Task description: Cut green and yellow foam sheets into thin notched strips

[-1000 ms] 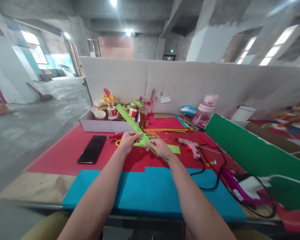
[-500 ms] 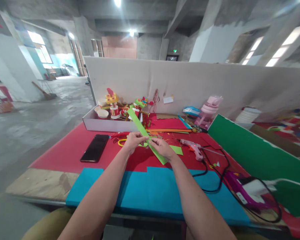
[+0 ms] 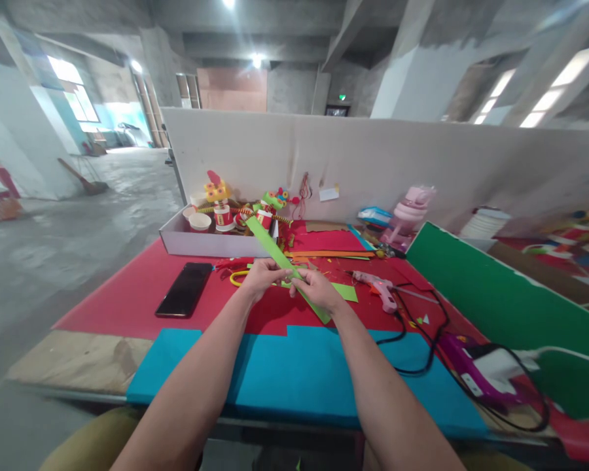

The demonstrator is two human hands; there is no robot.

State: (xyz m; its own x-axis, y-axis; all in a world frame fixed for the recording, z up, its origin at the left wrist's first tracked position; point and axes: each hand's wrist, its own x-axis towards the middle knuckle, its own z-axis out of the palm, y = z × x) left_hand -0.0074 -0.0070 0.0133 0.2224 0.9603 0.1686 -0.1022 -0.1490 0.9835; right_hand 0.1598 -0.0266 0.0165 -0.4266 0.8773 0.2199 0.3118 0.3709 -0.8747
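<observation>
A long light-green paper strip (image 3: pixel 269 244) slants above the red tabletop, its far end up by the white box and its near end low on the right. My left hand (image 3: pixel 264 277) pinches the strip near its middle from the left. Close beside it, my right hand (image 3: pixel 317 288) grips the same strip, thumb on top. Behind the hands, yellow-handled scissors (image 3: pixel 237 279) lie partly hidden. Another green paper piece (image 3: pixel 346 292) rests flat on the table, just right of my right hand.
A black phone (image 3: pixel 185 290) lies left. A pink glue gun (image 3: pixel 380 288) with a black cable lies right, near a purple power strip (image 3: pixel 476 369). At the back stands a white box (image 3: pixel 211 245) holding paper-cup figures. Blue sheets (image 3: pixel 294 373) cover the front edge; a green board (image 3: pixel 500 314) stands right.
The strip's far end has dipped and shifted slightly left, and its near end has moved a little right. Both hands keep their hold. The whole view has shifted slightly.
</observation>
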